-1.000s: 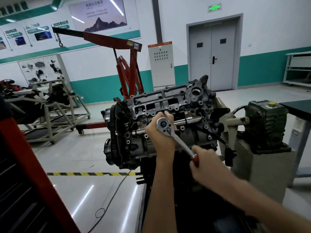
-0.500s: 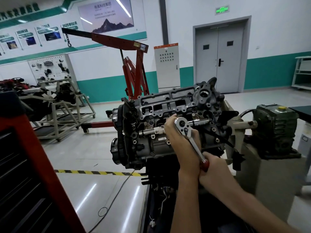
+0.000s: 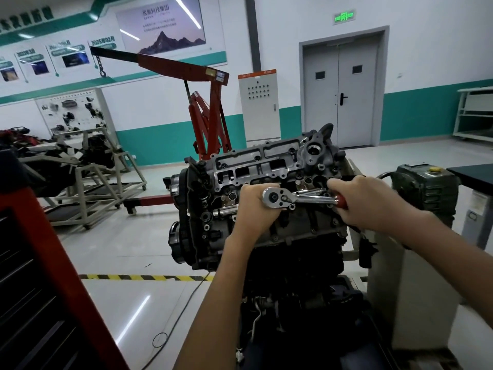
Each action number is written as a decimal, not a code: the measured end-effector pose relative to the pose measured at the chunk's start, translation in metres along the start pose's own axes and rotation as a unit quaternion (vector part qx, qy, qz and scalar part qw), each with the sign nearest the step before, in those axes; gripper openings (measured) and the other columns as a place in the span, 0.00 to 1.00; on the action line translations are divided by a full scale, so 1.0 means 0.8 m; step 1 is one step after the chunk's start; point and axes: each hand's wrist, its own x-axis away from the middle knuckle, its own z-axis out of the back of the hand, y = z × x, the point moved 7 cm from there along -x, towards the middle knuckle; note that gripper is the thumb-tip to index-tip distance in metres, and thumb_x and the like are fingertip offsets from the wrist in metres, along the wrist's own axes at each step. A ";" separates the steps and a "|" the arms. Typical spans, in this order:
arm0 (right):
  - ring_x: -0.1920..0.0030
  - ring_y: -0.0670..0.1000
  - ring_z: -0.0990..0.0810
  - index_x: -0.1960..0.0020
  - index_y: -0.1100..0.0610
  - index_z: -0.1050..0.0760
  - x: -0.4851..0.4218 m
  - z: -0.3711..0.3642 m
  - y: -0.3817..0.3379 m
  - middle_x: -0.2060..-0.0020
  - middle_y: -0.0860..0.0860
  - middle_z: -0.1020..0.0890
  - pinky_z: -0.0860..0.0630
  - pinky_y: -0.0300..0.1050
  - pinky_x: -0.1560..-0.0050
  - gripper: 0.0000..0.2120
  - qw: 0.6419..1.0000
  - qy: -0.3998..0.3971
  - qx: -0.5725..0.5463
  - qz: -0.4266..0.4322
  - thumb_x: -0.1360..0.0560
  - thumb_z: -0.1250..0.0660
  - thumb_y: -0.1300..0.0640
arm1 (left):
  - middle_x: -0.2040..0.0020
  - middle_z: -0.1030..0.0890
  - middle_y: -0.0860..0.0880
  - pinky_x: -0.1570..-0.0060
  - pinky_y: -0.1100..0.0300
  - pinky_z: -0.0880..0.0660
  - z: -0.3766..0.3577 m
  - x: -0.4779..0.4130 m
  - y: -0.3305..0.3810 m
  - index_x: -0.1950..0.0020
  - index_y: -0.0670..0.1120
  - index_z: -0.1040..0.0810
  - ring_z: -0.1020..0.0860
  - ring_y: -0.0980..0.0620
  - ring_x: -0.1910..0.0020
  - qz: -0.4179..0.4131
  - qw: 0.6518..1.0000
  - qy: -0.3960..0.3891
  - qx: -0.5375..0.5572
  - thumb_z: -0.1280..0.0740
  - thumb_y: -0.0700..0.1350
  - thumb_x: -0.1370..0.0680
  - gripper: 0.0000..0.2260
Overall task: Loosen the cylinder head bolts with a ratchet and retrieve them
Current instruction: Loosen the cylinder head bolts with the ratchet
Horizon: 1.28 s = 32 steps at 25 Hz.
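Note:
A grey cylinder head [image 3: 256, 166] sits on top of an engine on a stand in the middle of the view. A chrome ratchet [image 3: 296, 198] with a red grip lies level across the head, its round end to the left. My left hand [image 3: 253, 206] wraps around the ratchet's head end and hides the socket and the bolt under it. My right hand [image 3: 365, 201] grips the red handle at the right end. Several bolt heads and bores show along the top of the head.
A red engine hoist [image 3: 208, 124] stands behind the engine. A red tool cabinet [image 3: 40, 276] fills the lower left. A gearbox unit [image 3: 424, 190] on a grey pedestal is at the right, with a dark table edge [image 3: 472, 174] beyond. A cable [image 3: 181, 313] lies on the floor.
The ratchet handle has swung from pointing down-right up to level, pointing right. My right hand rose with it. My left hand stayed on the ratchet head.

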 end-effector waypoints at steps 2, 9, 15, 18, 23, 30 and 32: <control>0.72 0.48 0.29 0.60 0.51 0.38 0.020 -0.020 -0.022 0.74 0.44 0.36 0.32 0.41 0.67 0.09 0.998 0.001 -0.053 -0.040 0.30 0.37 0.59 | 0.75 0.31 0.41 0.74 0.55 0.38 0.014 0.011 -0.008 0.71 0.35 0.31 0.37 0.53 0.73 0.037 0.997 0.071 0.025 0.35 0.38 0.28 0.13; 0.72 0.45 0.30 0.66 0.50 0.40 0.084 -0.117 -0.138 0.70 0.48 0.30 0.35 0.35 0.73 0.13 0.896 -0.022 -0.404 -0.183 0.30 0.37 0.59 | 0.71 0.26 0.61 0.63 0.64 0.29 0.000 0.041 -0.029 0.65 0.57 0.30 0.29 0.62 0.71 0.189 0.943 0.209 0.176 0.33 0.39 0.23 0.16; 0.72 0.48 0.30 0.56 0.53 0.35 0.015 -0.022 -0.046 0.71 0.46 0.31 0.32 0.38 0.72 0.05 0.999 -0.020 -0.044 0.017 0.28 0.39 0.59 | 0.77 0.33 0.59 0.72 0.70 0.39 0.025 0.013 0.000 0.73 0.56 0.34 0.37 0.64 0.75 -0.022 0.990 0.089 0.105 0.35 0.33 0.29 0.20; 0.72 0.52 0.32 0.59 0.54 0.39 -0.019 0.026 -0.018 0.74 0.46 0.36 0.35 0.43 0.69 0.08 0.997 0.023 0.043 0.052 0.31 0.39 0.61 | 0.77 0.32 0.53 0.74 0.58 0.37 0.021 0.007 0.002 0.75 0.49 0.30 0.37 0.61 0.73 -0.022 0.998 0.043 0.034 0.33 0.32 0.31 0.17; 0.69 0.52 0.29 0.61 0.51 0.39 0.067 -0.071 -0.089 0.71 0.48 0.33 0.33 0.39 0.68 0.11 0.971 0.006 -0.206 -0.125 0.29 0.36 0.57 | 0.73 0.31 0.62 0.65 0.70 0.35 0.011 0.029 -0.018 0.70 0.57 0.33 0.33 0.65 0.71 0.110 0.955 0.190 0.200 0.36 0.29 0.25 0.25; 0.70 0.50 0.27 0.64 0.51 0.39 0.077 -0.097 -0.123 0.70 0.47 0.32 0.29 0.40 0.67 0.11 0.929 -0.004 -0.346 -0.129 0.29 0.37 0.58 | 0.78 0.32 0.56 0.68 0.68 0.32 0.016 0.031 -0.024 0.73 0.47 0.34 0.36 0.60 0.77 0.156 0.948 0.188 0.205 0.34 0.48 0.21 0.21; 0.67 0.53 0.24 0.61 0.51 0.39 0.052 -0.065 -0.084 0.70 0.47 0.33 0.27 0.43 0.67 0.09 0.978 -0.034 -0.199 -0.045 0.29 0.37 0.57 | 0.78 0.37 0.56 0.70 0.65 0.37 0.026 0.029 -0.022 0.74 0.49 0.36 0.40 0.59 0.76 0.115 0.968 0.153 0.162 0.36 0.43 0.20 0.22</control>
